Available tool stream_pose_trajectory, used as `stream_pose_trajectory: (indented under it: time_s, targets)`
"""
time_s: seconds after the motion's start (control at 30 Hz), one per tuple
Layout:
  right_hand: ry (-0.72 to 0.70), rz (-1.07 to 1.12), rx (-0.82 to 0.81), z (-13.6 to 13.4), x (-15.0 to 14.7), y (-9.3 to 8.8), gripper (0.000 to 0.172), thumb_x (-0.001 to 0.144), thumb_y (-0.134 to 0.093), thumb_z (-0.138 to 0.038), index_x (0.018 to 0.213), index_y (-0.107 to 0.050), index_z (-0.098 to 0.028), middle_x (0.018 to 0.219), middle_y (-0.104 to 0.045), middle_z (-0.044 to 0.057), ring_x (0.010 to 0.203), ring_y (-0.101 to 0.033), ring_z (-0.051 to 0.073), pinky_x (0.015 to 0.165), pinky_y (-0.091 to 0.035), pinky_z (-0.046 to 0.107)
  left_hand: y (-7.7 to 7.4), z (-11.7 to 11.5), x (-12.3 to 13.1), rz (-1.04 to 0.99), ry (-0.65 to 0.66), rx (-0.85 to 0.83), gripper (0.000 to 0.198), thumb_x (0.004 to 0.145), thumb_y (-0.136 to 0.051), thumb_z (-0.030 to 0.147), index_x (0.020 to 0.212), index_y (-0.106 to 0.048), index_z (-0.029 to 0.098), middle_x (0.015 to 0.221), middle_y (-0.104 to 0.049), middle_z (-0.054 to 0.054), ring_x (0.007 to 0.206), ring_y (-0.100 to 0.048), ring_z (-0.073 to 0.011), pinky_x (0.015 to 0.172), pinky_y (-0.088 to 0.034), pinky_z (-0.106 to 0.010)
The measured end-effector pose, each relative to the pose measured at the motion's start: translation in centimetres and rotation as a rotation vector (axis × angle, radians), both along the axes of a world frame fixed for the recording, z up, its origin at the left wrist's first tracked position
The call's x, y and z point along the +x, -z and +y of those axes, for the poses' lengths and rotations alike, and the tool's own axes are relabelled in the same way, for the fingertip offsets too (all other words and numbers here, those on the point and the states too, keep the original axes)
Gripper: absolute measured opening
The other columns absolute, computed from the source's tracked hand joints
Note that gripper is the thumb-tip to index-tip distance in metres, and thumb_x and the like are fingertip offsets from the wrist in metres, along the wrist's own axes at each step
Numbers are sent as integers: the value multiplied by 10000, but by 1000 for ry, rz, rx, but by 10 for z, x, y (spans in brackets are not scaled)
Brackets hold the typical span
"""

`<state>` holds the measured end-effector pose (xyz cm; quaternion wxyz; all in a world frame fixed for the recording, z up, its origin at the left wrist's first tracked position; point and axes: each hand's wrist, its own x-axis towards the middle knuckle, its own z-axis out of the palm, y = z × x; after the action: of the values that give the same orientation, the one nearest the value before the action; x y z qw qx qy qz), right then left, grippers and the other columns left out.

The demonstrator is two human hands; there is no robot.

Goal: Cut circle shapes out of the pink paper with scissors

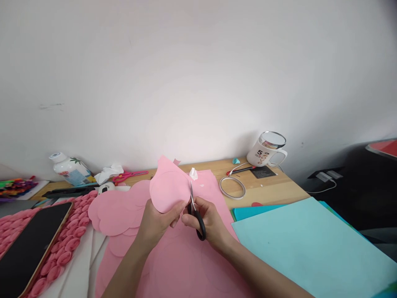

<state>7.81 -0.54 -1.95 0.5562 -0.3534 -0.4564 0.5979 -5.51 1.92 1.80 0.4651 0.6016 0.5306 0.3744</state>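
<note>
My left hand (pixel 161 218) pinches the lower edge of a piece of pink paper (pixel 170 186), partly rounded with a pointed corner at its top. A faint curved line shows on the paper. In my right hand (pixel 206 217) is a pair of scissors (pixel 198 223) with black handles, blades pointing up at the paper's right edge. Below both hands lie pink paper sheets (pixel 186 265) with faint round outlines. To the left, several cut pink paper shapes (pixel 120 211) with rounded edges overlap one another.
Light blue paper (pixel 304 244) lies at right, below a white mug (pixel 266 150) and a coiled white cable (pixel 232 188). At left are a phone (pixel 34 244) on a pink bumpy mat (pixel 66 246), pink scissors (pixel 130 176) and a white bottle (pixel 72 169). A wall rises behind.
</note>
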Motion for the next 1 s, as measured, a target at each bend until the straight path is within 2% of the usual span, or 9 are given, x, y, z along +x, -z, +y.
stream_pose_trajectory:
  time_s: [0.27, 0.7, 1.0]
  targets:
    - [5, -11, 16, -2, 1, 0, 286, 629, -741, -324, 666, -500, -176, 548, -420, -65, 519, -331, 81, 486, -263, 216, -3, -1, 1, 1, 7, -7, 338, 661, -592, 329, 399, -434, 184, 367, -403, 42, 418, -420, -102, 440, -354, -242]
    - [30, -78, -8, -2, 0, 0, 303, 628, -710, -419, 720, -545, -182, 567, -508, -36, 503, -423, 101, 490, -368, 234, -3, 0, -1, 4, 15, -6, 333, 662, -600, 339, 411, -442, 188, 374, -410, 35, 453, -479, -133, 453, -368, -255]
    - [16, -29, -9, -2, -1, 3, 265, 641, -712, -361, 729, -549, -172, 566, -500, -42, 482, -428, 88, 481, -373, 227, 0, 1, -2, -6, -2, 18, 355, 667, -611, 315, 393, -427, 185, 364, -396, 50, 417, -430, -106, 444, -356, -244]
